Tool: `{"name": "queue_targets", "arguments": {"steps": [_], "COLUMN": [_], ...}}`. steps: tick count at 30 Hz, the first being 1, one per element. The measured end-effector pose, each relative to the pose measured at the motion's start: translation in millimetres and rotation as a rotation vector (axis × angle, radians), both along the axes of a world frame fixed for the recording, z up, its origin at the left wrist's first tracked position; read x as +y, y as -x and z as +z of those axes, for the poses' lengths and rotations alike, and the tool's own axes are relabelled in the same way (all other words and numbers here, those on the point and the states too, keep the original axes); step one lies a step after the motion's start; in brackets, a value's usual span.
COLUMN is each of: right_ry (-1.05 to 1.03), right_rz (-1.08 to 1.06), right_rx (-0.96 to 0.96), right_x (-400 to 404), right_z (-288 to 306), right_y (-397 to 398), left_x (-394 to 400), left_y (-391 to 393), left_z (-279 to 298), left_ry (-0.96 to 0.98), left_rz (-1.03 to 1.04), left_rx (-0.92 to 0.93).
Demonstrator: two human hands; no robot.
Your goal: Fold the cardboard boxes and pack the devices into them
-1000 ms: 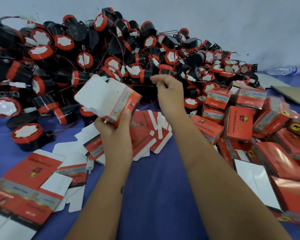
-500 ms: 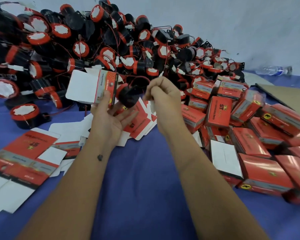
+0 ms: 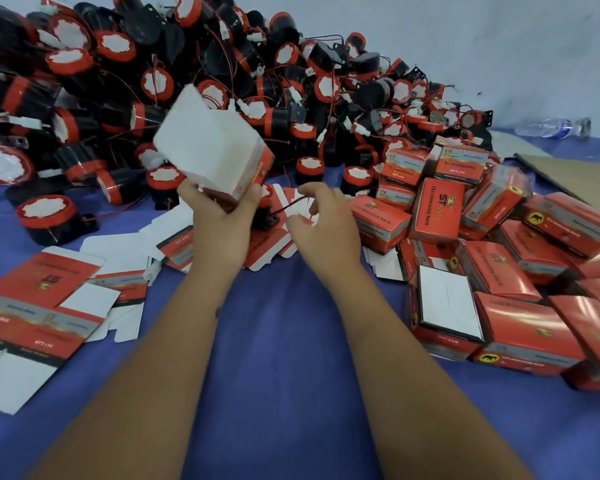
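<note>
gripping tilted box, left hand; long axis up-left.

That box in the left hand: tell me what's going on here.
A person is packing. The left hand grips a folded red-and-white box, held up and tilted. The right hand pinches a thin wire running from a black device just below the box. Loose devices are heaped behind, packed boxes at right, flat blanks at left.
</note>
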State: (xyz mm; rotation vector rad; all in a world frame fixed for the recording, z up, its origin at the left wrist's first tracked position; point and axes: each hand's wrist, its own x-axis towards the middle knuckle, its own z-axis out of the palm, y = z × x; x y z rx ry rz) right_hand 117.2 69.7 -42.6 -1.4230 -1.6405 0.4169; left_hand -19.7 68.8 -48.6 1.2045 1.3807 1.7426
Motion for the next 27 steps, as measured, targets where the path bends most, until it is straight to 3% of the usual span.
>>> {"name": "queue_targets", "arguments": {"steps": [3, 8, 16, 18, 21, 24, 27], "right_ry": [-0.075, -0.031, 0.003, -0.081, -0.409, -0.573, -0.559], "right_rz": [0.021, -0.040, -0.094, -0.183, -0.195, -0.073, -0.008], "right_rx": [-0.119, -0.251, -0.132, -0.010, 0.245, 0.183, -0.049], "right_x": [-0.2, 1.2, -1.3, -3.1, -9.1, -12.7, -16.7], "right_z": [-3.9, -9.4, -3.8, -0.6, 9.3, 15.2, 15.0], "right_y": [10.3, 17.1, 25.4, 19.9, 9.5, 8.3, 16.3], "left_x": [-1.5, -5.5, -11.3, -10.2, -9.7, -7.9, -8.5], "left_y": [-4.5, -8.2, -10.5, -5.6, 1.9, 2.9, 0.8], "left_z": [-3.5, -2.0, -0.9, 2.5, 3.9, 1.3, 0.5], "left_ry": [-0.062, -0.076, -0.030, -0.029, 0.072, 0.153, 0.176], "left_rz": [0.018, 0.037, 0.034, 0.133, 0.121, 0.031, -0.029], "left_rx": [0.073, 0.125, 0.145, 0.164, 0.225, 0.375, 0.447]}}
